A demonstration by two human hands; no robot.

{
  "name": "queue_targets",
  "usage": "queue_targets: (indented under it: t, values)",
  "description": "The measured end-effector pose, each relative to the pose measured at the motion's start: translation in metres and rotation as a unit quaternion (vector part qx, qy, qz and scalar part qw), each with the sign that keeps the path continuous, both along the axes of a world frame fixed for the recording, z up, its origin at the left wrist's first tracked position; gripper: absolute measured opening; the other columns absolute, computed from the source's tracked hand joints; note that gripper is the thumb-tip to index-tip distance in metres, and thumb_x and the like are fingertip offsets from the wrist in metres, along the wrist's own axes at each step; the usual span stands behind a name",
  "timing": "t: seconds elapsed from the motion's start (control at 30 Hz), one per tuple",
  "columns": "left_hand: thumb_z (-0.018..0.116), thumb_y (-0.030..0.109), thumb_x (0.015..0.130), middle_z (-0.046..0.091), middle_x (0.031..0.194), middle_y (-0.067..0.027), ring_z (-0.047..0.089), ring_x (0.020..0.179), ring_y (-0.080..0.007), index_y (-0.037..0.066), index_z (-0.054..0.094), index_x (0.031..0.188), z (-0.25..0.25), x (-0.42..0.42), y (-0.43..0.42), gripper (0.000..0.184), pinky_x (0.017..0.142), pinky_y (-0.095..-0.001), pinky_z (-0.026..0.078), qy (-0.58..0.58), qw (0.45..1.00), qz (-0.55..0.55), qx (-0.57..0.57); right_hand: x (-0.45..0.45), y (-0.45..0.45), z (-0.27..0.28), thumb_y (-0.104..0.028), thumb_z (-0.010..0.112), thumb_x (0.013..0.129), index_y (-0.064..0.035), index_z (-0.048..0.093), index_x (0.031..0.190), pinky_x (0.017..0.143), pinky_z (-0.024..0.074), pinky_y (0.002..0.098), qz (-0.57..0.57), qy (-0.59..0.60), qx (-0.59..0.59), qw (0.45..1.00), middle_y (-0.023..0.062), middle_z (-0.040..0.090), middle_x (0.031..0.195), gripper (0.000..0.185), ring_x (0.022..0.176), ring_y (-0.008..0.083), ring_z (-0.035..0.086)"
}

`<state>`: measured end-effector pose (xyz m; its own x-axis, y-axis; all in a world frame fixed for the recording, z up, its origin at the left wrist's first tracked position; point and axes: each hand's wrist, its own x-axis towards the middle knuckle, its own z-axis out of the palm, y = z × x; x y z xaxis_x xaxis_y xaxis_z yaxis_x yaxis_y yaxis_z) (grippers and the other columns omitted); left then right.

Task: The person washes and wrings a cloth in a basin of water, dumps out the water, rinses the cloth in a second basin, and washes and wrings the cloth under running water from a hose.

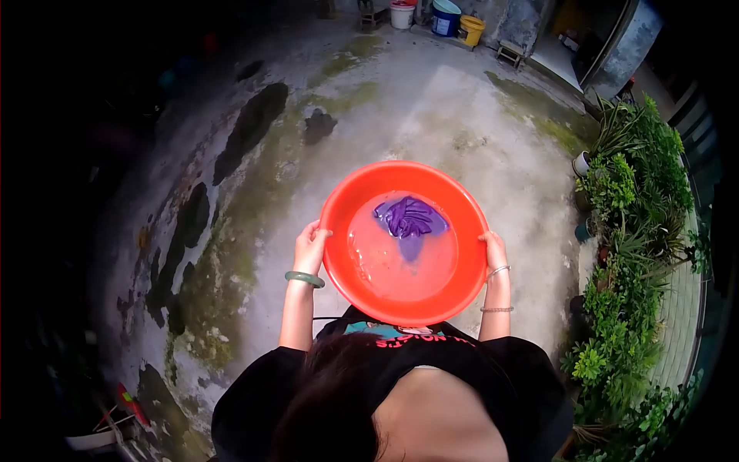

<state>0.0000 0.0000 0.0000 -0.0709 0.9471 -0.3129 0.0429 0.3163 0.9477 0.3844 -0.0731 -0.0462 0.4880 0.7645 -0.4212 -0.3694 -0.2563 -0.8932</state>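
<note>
A round orange-red plastic basin point(350, 289) is held out in front of my body, above the concrete ground. My left hand point(310, 245), with a green bangle at the wrist, grips its left rim, thumb over the edge. On the opposite side my right hand point(495, 252) closes on the right rim; a silver bangle and a beaded bracelet circle that wrist. Water covers the basin's bottom, and a bunched purple cloth point(408, 217) lies partly under it. The fingers beneath the rim are hidden on both sides.
Leafy potted plants point(623, 285) line the right side. At the back stand a blue bucket point(445, 21), a yellow bucket point(471, 31) and a white bucket point(402, 15), near a small wooden stool point(510, 52) and a doorway. Mossy, dark patches mark the concrete floor point(254, 131).
</note>
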Motion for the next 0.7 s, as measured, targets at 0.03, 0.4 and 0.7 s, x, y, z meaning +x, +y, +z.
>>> queue_targets:
  t: [0.03,0.4,0.7]
  values:
    - [0.058,0.011,0.079,0.064,0.090,-0.0088,0.060,0.084,-0.0135,-0.005,0.052,0.115,0.010,0.009,-0.003,0.040,0.078,-0.0254,0.046,0.005,1.000,-0.014,-0.008,-0.002,-0.008,0.018,-0.007,0.051,0.076,-0.0053,0.052,0.076,0.062,0.0461,0.0247,-0.020,-0.002,-0.004,1.000,0.0031,0.057,0.073,0.002,0.066,0.0117,0.055]
    - [0.054,0.008,0.080,0.063,0.092,-0.0080,0.059,0.080,-0.0130,-0.004,0.054,0.112,0.004,0.141,0.451,0.034,0.072,-0.0234,0.047,0.033,0.996,-0.068,-0.037,0.118,0.394,-0.006,-0.008,0.052,0.079,-0.0052,0.053,0.076,0.060,0.0458,0.0240,-0.083,0.039,0.022,0.996,0.0029,0.057,0.073,0.003,0.064,0.0106,0.054]
    - [0.054,0.010,0.080,0.063,0.085,-0.0043,0.054,0.066,-0.0078,-0.001,0.058,0.107,0.008,0.312,0.731,0.029,0.055,-0.0199,0.041,0.034,0.996,-0.074,-0.028,0.294,0.675,0.017,-0.011,0.054,0.079,-0.0060,0.053,0.076,0.057,0.0415,0.0238,-0.078,0.013,0.020,0.997,0.0007,0.055,0.069,0.006,0.062,0.0090,0.050]
